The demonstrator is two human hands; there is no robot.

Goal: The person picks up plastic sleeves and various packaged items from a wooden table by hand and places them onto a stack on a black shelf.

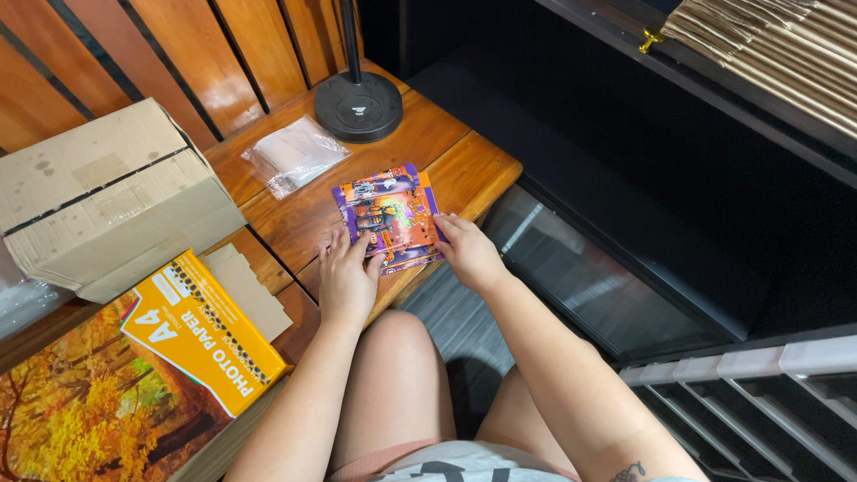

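Bare arms, pink shorts, forearm tattoo

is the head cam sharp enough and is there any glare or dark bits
Head view: sharp on both hands, left hand and right hand, and on the purple-orange packets; soft glare on the varnished wooden table and the clear plastic bag; the area at right falls into deep shadow; slight wide-angle bending at edges.
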